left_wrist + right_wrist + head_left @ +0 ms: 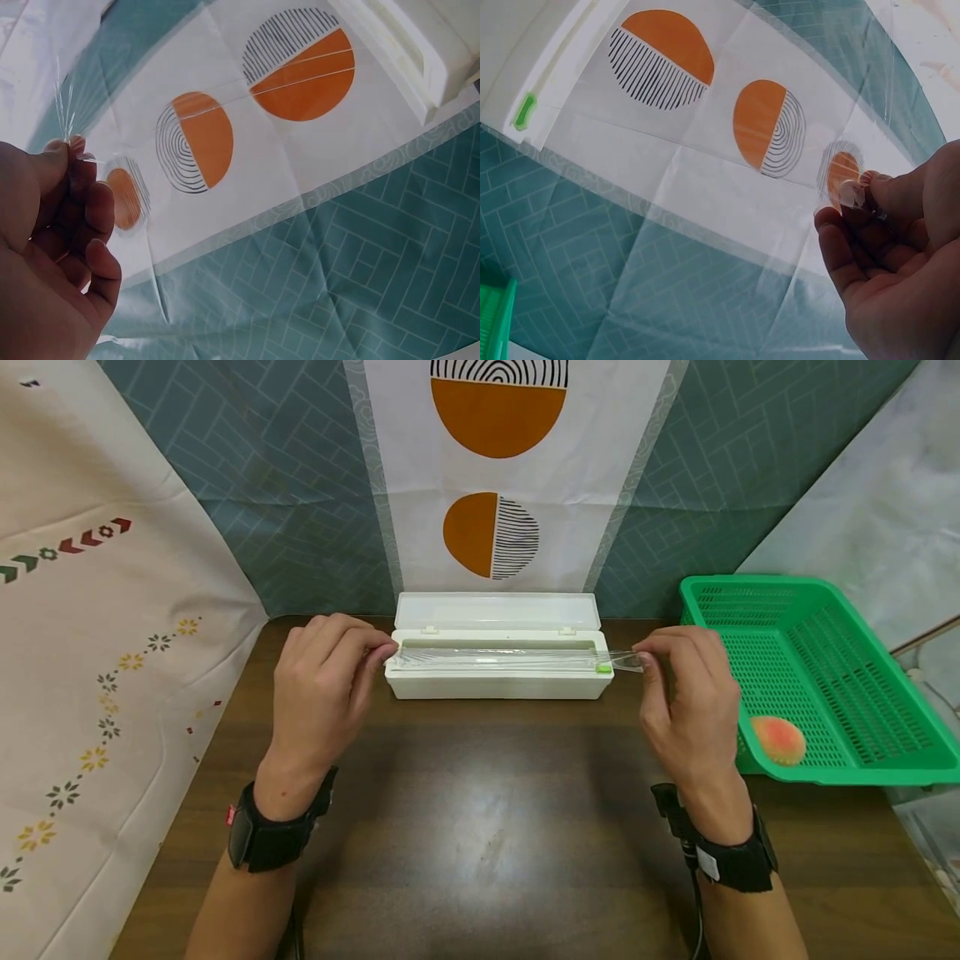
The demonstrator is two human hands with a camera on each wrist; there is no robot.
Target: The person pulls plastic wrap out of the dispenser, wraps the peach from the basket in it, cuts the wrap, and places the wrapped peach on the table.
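Both my hands work near the middle of the head view. My left hand (pixel 318 685), left of centre, pinches one end of a clear plastic film (pixel 487 660) between thumb and index finger; the other fingers curl in loosely. My right hand (pixel 690 693), right of centre, pinches the opposite end the same way. Film runs taut between the two, across the top of a long white box (pixel 495 687) at frame centre, and bunches up at my fingers. Left fingertips sit right by the box's left end; right ones are a little beyond its right end. White lid (pixel 495 610) is raised along the box's far edge. Small green tab (pixel 603 668) at the box's right end. Box rests on a dark brown table (pixel 480 827).

Green basket (pixel 840 772) on the right side of the frame, one peach (pixel 780 741) in its lower left corner. Black band (pixel 273 839) on my left wrist, another on my right. White cloth with floral print (pixel 127 718) along the left edge; teal patterned backdrop (pixel 315 527) up top.
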